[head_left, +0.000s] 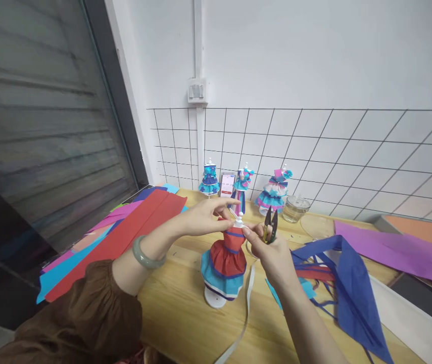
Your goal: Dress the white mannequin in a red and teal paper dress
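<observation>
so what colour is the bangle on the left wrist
Pale grey-green; the bangle shows best in the head view.

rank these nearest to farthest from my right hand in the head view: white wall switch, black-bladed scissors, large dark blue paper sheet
From your right hand:
1. Black-bladed scissors, held in it
2. Large dark blue paper sheet, to its right
3. White wall switch, up on the wall

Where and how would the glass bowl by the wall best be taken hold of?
Probably the outer wall of the glass bowl, just under the rim, from the right: it stands upright and open-topped, and the pink-and-blue dress crowds its left.
</observation>
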A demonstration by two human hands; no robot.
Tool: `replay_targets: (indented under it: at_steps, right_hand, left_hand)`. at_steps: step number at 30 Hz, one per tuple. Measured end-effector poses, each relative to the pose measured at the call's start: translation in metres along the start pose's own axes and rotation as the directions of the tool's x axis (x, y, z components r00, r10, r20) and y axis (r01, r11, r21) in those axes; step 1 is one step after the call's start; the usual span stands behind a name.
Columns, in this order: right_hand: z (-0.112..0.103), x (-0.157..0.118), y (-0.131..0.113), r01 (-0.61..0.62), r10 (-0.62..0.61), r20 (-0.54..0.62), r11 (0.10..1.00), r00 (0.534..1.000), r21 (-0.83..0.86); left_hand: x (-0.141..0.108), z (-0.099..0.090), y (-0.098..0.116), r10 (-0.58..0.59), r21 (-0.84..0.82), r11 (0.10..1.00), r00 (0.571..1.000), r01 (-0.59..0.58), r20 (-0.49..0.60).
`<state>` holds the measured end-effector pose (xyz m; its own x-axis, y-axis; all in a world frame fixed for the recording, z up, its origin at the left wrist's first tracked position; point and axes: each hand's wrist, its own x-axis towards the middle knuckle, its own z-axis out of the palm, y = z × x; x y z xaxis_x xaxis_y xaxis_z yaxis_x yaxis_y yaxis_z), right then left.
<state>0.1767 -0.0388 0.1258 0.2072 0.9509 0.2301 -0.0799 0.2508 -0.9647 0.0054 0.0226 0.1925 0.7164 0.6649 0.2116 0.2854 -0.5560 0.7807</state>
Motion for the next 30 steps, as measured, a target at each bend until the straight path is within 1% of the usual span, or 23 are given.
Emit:
replay_targets:
  at_steps: [3, 7, 11, 19, 26, 30]
  right_hand:
    - [0.001, -0.001, 0.0, 0.0, 0.0, -0.012, 1.0, 1.0, 0.001]
    - [0.002, -0.003, -0.001, 0.001, -0.001, -0.018, 1.0, 1.0, 0.009]
    - [0.002, -0.005, 0.001, -0.004, 0.004, -0.009, 0.999, 1.0, 0.036]
    - [-0.008, -0.005, 0.007, -0.046, 0.046, -0.005, 0.994, 0.999, 0.098]
    - [-0.001, -0.006, -0.001, -0.016, 0.017, -0.024, 0.999, 1.0, 0.032]
    - [0.0, -0.005, 0.0, -0.006, 0.007, -0.045, 1.0, 0.999, 0.011]
  left_hand:
    - [-0.002, 0.0, 0.001, 0.007, 0.01, 1.0, 1.0, -0.007, -0.01]
    - [-0.004, 0.001, 0.001, 0.048, 0.045, 0.998, 0.998, -0.046, -0.039]
    - [-0.005, 0.006, 0.0, 0.043, 0.079, 0.996, 0.996, -0.037, -0.075]
    - [-0.008, 0.006, -0.008, 0.067, 0.086, 0.995, 0.992, -0.057, -0.108]
    - [-0.007, 0.006, -0.01, 0.089, 0.103, 0.991, 0.992, -0.08, -0.091]
    - [-0.01, 0.005, -0.014, 0.084, 0.093, 0.993, 0.988, -0.072, -0.126]
